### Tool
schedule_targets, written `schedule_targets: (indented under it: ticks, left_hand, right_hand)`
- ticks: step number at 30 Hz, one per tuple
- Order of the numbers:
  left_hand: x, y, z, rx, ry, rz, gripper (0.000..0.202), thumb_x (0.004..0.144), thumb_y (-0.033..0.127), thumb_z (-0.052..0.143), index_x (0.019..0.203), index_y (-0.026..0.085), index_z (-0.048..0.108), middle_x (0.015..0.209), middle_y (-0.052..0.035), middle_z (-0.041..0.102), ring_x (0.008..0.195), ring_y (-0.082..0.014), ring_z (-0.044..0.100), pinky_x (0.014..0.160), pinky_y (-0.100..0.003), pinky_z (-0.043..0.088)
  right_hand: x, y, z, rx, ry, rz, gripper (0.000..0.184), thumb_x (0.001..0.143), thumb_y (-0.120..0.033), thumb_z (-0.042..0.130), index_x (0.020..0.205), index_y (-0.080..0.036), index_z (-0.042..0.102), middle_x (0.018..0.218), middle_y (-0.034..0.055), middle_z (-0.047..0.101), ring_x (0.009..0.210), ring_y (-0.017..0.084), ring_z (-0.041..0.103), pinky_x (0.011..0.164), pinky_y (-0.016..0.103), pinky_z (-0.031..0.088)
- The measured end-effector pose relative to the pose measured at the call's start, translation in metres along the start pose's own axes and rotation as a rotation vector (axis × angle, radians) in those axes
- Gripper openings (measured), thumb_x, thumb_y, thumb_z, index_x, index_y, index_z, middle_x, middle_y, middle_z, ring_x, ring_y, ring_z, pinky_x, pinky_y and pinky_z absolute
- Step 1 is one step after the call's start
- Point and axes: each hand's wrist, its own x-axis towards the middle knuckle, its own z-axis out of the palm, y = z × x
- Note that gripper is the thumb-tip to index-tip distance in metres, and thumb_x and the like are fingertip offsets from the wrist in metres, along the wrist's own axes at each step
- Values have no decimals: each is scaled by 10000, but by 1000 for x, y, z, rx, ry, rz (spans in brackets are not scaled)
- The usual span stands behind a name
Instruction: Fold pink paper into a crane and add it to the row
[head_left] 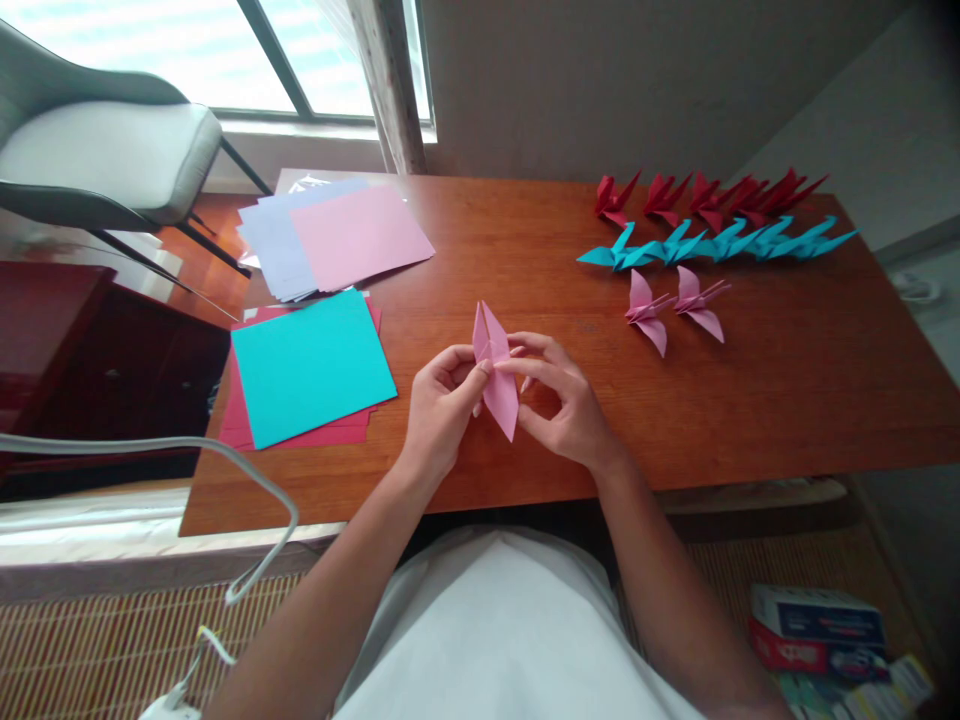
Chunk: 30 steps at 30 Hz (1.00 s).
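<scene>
A piece of pink origami paper (501,402), folded into a narrow diamond with a split upper point, is held above the table in front of me. My left hand (444,405) pinches its left edge, thumb on top and the other fingers curled beneath. From the other side, my right hand (561,400) grips the paper, its index fingertip lying on the middle and the thumb near the lower right edge. Some fingertips are hidden behind the paper. To the right stand two finished pink cranes (645,312) with spread wings.
Behind the pink cranes run a row of blue cranes (679,245) and a row of red cranes (709,200). On the left of the wooden table (480,225) lie pink sheets (360,238), lavender sheets (276,250) and turquoise sheets (315,370) over red ones (236,405).
</scene>
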Motion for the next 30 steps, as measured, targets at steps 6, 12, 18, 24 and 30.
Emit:
schedule_targets:
  ticks: [6,12,18,24,30]
  left_hand:
    - [0,-1,-1,33,-6,-1,247,750,356,846,856,180,709,736,13,667,531,-74,497,468,-188,371]
    - [0,-2,0,37,-59,-14,238,766,341,838,847,168,697,758,-1,696,597,-91,577,523,-184,422]
    - [-1,-2,-1,28,-112,-30,239,774,339,836,845,162,693,803,-14,712,673,-103,615,584,-187,445]
    - [0,1,0,-47,-124,-18,392,732,286,862,1054,182,665,1022,-63,755,869,-156,700,710,-214,523]
    - [1,1,0,-64,-79,-29,552,693,270,878,1144,220,564,913,-22,754,811,-164,724,696,-229,536]
  right_hand:
    - [-1,-2,-3,66,-55,64,533,792,-94,697,1259,-350,675,1442,62,540,1336,264,540,939,387,571]
    - [0,1,0,76,11,77,394,810,-139,743,1161,-316,715,1370,64,590,1273,241,584,868,341,561]
    - [2,5,1,89,96,67,154,853,-275,771,1004,-300,760,1253,49,663,1223,233,617,897,364,553]
    - [0,7,2,149,151,119,210,876,-332,746,1086,-314,744,1235,44,689,1135,219,655,825,341,564]
    - [-3,12,4,361,109,307,505,852,-368,769,1327,-321,604,1103,28,728,952,177,705,798,308,584]
